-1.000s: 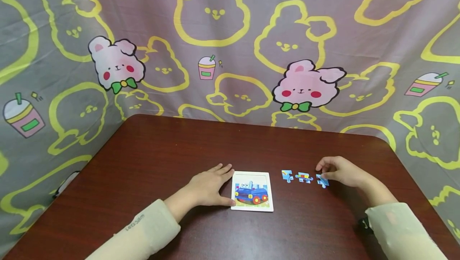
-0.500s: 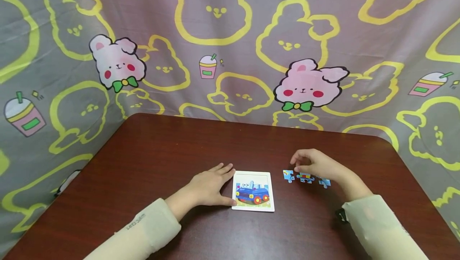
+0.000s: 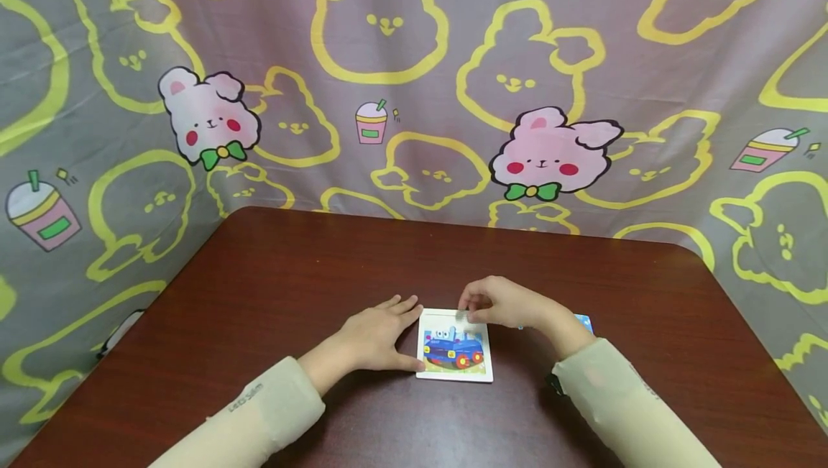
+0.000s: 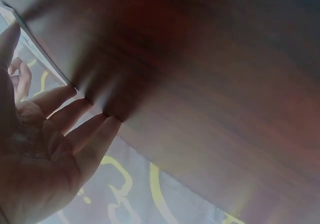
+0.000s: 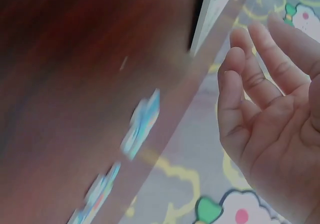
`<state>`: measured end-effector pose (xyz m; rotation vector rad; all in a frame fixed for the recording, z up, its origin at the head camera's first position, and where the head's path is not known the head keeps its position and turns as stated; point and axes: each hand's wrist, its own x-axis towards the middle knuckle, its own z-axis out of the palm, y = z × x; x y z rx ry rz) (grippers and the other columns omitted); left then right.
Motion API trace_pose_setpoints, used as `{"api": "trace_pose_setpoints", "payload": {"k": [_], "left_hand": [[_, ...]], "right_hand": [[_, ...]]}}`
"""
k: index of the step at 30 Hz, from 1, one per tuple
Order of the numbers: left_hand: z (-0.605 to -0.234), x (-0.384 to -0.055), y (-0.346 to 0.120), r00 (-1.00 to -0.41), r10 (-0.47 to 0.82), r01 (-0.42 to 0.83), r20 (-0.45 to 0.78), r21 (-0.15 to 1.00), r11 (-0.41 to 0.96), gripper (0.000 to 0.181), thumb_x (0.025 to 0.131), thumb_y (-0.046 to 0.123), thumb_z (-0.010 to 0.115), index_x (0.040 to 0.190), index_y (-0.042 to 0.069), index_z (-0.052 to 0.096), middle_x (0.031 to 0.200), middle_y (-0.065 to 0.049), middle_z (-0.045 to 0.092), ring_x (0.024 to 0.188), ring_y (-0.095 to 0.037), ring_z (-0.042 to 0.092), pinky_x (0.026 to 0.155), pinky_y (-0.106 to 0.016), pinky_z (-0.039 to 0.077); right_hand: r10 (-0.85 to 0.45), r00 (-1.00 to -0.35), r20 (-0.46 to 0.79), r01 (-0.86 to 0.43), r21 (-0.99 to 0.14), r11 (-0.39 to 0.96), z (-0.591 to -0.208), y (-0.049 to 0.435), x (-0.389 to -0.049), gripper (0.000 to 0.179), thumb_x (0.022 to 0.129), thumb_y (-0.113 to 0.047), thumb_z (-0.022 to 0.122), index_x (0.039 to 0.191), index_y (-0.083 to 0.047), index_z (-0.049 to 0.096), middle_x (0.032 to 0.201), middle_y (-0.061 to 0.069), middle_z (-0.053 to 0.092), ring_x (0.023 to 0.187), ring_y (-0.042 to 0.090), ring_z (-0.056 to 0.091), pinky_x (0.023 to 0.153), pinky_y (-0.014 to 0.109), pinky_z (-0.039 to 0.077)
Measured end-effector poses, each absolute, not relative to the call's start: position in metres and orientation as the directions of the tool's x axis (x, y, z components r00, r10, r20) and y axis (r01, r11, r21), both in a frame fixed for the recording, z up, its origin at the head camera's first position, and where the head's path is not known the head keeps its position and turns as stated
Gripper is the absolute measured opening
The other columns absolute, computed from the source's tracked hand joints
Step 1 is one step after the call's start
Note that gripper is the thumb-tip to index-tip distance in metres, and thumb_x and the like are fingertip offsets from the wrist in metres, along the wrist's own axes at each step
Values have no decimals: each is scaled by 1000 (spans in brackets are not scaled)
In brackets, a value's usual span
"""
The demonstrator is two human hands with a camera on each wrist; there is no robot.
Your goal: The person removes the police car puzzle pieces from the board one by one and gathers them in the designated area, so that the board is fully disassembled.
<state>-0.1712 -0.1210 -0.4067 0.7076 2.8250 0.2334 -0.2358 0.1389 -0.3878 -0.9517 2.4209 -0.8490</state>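
Note:
A square white-framed puzzle board [image 3: 456,374] with a blue cartoon car picture lies on the table. My left hand [image 3: 376,333] spreads its fingers flat on the table at the board's left edge, with thumb and index finger right at the frame. Over the board's upper right corner hovers my right hand [image 3: 507,301], its fingers loosely bent and nothing between them in the right wrist view. To the board's right lie loose blue jigsaw pieces; one puzzle piece [image 3: 585,323] peeks out behind the right wrist, and another jigsaw piece [image 5: 141,126] shows in the right wrist view.
The dark reddish-brown table [image 3: 310,259] has rounded far corners. A grey curtain [image 3: 414,108] printed with yellow outlines and pink rabbits hangs behind it and along the sides.
My right hand has moved left from the rightmost jigsaw piece, past the row of pieces, to over the board. My left hand has stayed at the board's left edge.

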Motion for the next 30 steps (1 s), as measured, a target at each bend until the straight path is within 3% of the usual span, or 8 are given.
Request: {"api": "trace_pose_setpoints", "payload": {"k": [10,30], "left_hand": [[-407,-172,-122,-855,482,447,-189,201,872,96,78,69,69,152,14,42,161,-6,35,149,-30,33,111,-49,42],[-407,-175,-122,-847,506,467,-164,225,855,96,78,67,71,151,11,44,160,-8,37,148,-33,35,113,-48,40]], "right_hand": [[-788,-590,-177,-512,-672,535,-395,105,-232,10,89,-5,71,99,-9,72,76,-3,62,65,7,55,62,21,49],[-780,-598,-185,-565,-592,574,-402,93,-225,15,83,-9,79,92,-11,66,69,-7,53,64,4,47,62,20,43]]}}
